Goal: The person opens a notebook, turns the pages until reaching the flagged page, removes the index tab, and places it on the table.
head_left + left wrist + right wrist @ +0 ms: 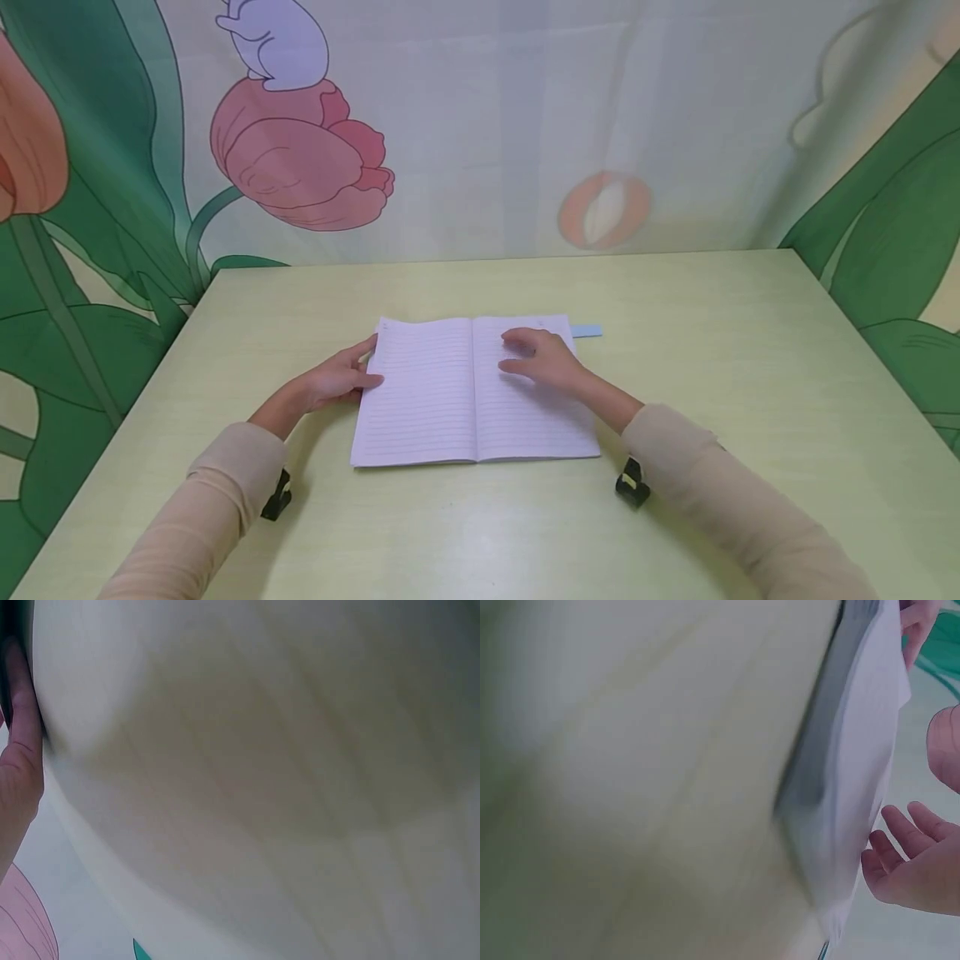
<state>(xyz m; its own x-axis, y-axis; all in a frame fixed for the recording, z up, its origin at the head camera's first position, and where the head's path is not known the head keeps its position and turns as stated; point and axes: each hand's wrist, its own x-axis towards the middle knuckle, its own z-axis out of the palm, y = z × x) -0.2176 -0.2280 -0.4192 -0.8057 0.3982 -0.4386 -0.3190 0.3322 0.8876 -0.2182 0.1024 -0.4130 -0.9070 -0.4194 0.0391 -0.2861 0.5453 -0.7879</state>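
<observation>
An open lined notebook [423, 417] lies on the table, both pages blank apart from their ruling. At its left edge my left hand [333, 382] holds the pages, thumb on top and the other fingers along or under the edge. Over the upper part of the right page is my right hand [547, 360], fingers loosely bent and apart, nothing between them. The right wrist view shows the right hand [919, 866] close to the notebook [862, 742]; whether it touches the paper I cannot tell. Only part of the left hand [21, 765] shows in the left wrist view.
A light blue strip [587, 331] sticks out from beside the notebook's upper right corner, its other end hidden. The pale wooden table [450, 533] ends at a printed curtain [480, 167] behind. Black wrist mounts [632, 485] hang below both sleeves.
</observation>
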